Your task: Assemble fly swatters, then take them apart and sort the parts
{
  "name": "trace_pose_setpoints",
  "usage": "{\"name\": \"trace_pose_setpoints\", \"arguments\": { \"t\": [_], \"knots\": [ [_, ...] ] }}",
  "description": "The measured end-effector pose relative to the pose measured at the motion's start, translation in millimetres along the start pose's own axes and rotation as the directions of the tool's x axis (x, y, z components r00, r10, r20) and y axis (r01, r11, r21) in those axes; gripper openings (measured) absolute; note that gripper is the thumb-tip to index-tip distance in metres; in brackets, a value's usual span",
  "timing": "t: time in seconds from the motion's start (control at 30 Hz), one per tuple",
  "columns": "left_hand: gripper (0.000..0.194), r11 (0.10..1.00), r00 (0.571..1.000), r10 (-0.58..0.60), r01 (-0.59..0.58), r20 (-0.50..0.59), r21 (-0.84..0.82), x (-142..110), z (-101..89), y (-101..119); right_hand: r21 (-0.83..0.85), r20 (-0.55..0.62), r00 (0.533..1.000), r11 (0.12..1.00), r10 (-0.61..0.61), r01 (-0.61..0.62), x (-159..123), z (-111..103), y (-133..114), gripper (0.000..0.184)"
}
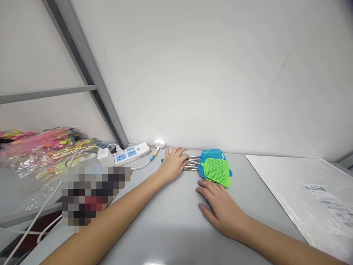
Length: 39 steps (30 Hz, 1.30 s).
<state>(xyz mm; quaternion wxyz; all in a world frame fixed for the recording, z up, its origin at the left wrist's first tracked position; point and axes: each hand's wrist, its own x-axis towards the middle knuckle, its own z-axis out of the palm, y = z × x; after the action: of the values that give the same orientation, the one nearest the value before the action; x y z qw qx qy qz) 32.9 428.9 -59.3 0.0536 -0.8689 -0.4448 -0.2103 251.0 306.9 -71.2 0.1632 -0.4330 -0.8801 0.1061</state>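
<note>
Green and blue fly swatters [216, 171]: stacked on grey table [168, 235], metal handles [191, 163] pointing 9 o'clock.
Left hand [172, 165]: fingers extended, resting on handles, unclenched.
Right hand [223, 209]: open, flat on table, empty, swatters just beside at 12 o'clock.
Writing: barcode sticker [328, 204] on white sheet [278, 184], 3 o'clock, unreadable.
Power strip [129, 154]: 9 o'clock, no legible brand.

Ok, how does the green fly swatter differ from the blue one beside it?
The green fly swatter has a lime head, while the blue fly swatter has a brighter blue one. The green head lies on top, overlapping the blue head and hiding much of it. The green head also sits nearer the person, the blue one nearer the wall. Both have perforated plastic heads and lie flat.
</note>
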Motion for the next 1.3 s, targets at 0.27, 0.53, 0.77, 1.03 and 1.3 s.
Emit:
{"name": "trace_pose_setpoints", "arguments": {
  "t": [0.27, 0.53, 0.77, 1.03, 1.3],
  "knots": [
    [0.028, 1.000, 1.000, -0.005, 0.005, 0.004, -0.024, 12, -27.6, 11, 0.008, -0.022, 1.000, 1.000, -0.007, 0.007, -1, -1, -1, 0.039],
    [0.025, 0.773, 0.944, -0.212, 0.320, 0.252, -0.548, -51, -53.7, 67, 0.462, -0.090, 0.991, 0.886, 0.095, -0.042, -1, 0, 6, 0.033],
    [0.023, 0.119, 0.711, 0.125, 0.682, 0.692, -0.721, -78, -37.0, 103, 0.784, -0.007, 0.972, 0.605, 0.237, -0.142, -9, 2, 16, 0.040],
    [0.036, -0.252, 0.723, 0.218, 0.690, 0.655, -0.678, -77, -22.2, 105, 0.973, 0.204, 0.965, 0.072, 0.163, -0.218, 3, -2, 10, 0.048],
    [0.050, -0.147, 0.813, -0.314, 0.469, 0.491, -0.871, -65, -15.7, 83, 0.868, 0.391, 0.835, -0.146, -0.386, -0.474, -2, 8, 31, 0.053]
  ]
}}
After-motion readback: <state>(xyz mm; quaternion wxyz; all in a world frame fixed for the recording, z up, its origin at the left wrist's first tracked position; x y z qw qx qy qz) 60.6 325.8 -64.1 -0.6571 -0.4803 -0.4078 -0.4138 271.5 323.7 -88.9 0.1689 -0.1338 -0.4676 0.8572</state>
